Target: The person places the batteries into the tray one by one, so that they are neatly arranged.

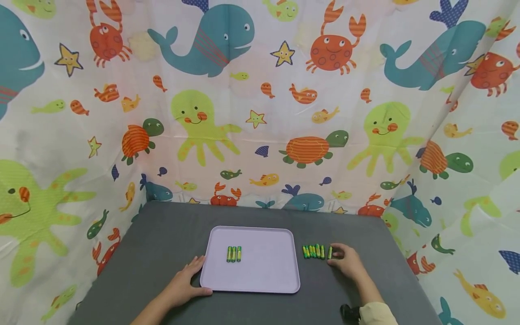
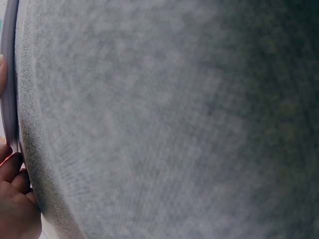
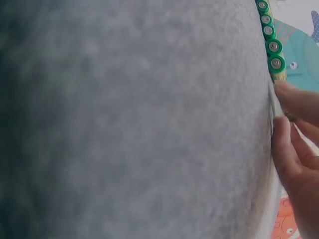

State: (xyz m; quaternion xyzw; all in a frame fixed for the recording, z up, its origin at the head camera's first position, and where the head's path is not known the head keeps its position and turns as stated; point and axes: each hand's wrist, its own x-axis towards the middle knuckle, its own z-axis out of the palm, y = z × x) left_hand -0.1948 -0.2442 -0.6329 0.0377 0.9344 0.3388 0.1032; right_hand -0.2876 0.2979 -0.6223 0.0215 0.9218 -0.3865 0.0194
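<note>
1 green batt [image 1: 330, 252] is just R of the row of batts [image 1: 313, 251] on the grey table [image 1: 321, 289], pinched btwn thumb & fingers of the R hand [image 1: 347, 262]. L hand [image 1: 184, 284], fingers straight & thumb spread wide, touches the lilac tray [image 1: 264, 275] w/ 3 batts [image 1: 234, 254] side by side; sea-animal curtain [image 1: 260, 146] behind.

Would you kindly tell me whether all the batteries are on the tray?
No, three batteries lie on the tray, while another row of batteries lies on the table to its right.
</note>
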